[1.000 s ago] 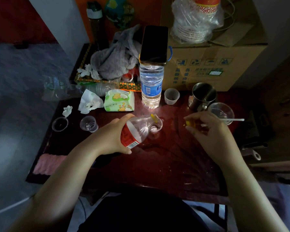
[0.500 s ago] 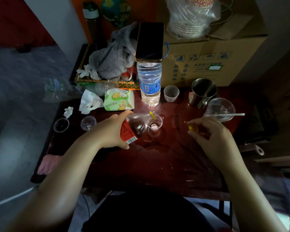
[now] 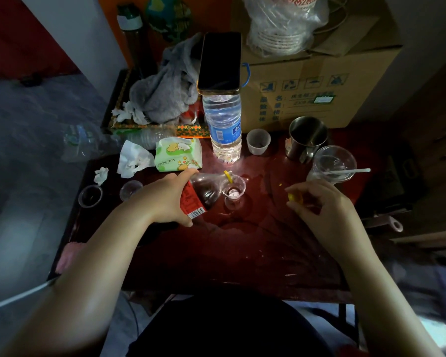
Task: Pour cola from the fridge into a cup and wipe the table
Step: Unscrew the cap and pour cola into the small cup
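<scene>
Compared with a second ago, our left hand [image 3: 165,199] has tipped the cola bottle [image 3: 202,193] a bit further; its neck with the yellow ring now sits right over the rim of the small clear cup [image 3: 234,192] at mid-table. Dark cola has run toward the shoulder, so the pour looks just starting; the cup seems nearly empty, though the dim light makes that hard to confirm. Left fingers are wrapped tight around the labelled body. Our right hand [image 3: 317,204] has barely moved, fingers pinched narrow on the yellow cap [image 3: 292,197], hovering right of the cup. Table [image 3: 242,253] already shows wet sheen around the cup, so wiping will be needed. Room: front half of the table is open; the back is crowded by the water bottle [image 3: 223,127] with a phone [image 3: 220,61] balanced on top, the tissue pack [image 3: 178,154], steel mug [image 3: 307,137] and glass bowl [image 3: 332,163]. Keep elbows low and away from that bottle.
</scene>
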A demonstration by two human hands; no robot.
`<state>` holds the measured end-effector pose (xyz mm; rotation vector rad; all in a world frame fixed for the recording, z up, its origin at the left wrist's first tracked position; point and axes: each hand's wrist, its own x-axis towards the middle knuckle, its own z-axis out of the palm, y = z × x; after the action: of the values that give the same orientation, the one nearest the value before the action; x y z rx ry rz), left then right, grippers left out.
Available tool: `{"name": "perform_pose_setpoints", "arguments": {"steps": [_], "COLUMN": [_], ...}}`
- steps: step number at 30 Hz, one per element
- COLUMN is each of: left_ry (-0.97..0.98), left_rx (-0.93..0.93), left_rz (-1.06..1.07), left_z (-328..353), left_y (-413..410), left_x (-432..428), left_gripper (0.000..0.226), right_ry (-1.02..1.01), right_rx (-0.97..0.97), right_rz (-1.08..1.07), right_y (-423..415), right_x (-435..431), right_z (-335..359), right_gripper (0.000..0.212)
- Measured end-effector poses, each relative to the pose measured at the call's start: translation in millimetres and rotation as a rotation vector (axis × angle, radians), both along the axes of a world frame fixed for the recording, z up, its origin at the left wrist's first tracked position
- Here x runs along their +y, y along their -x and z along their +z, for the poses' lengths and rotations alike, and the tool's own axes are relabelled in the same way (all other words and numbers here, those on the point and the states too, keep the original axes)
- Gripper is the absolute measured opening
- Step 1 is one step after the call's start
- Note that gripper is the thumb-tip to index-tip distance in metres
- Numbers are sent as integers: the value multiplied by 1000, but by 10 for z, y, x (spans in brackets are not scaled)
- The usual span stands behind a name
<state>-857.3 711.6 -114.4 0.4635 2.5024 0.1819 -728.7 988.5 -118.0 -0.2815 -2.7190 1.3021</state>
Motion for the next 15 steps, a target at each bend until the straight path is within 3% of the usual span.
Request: {"name": "perform_pose_setpoints", "arguments": {"steps": [15], "left_ry": [69], "left_rx": [6], "left_rz": [-40], "left_z": [0], "left_y": [31], "left_x": [30], "left_gripper": [120], "right_ry": [-3], "right_rx": [0], "right_rz": [-8], "right_y": [-19], "right_x": [33], "right_z": [11], "right_gripper": [24]}}
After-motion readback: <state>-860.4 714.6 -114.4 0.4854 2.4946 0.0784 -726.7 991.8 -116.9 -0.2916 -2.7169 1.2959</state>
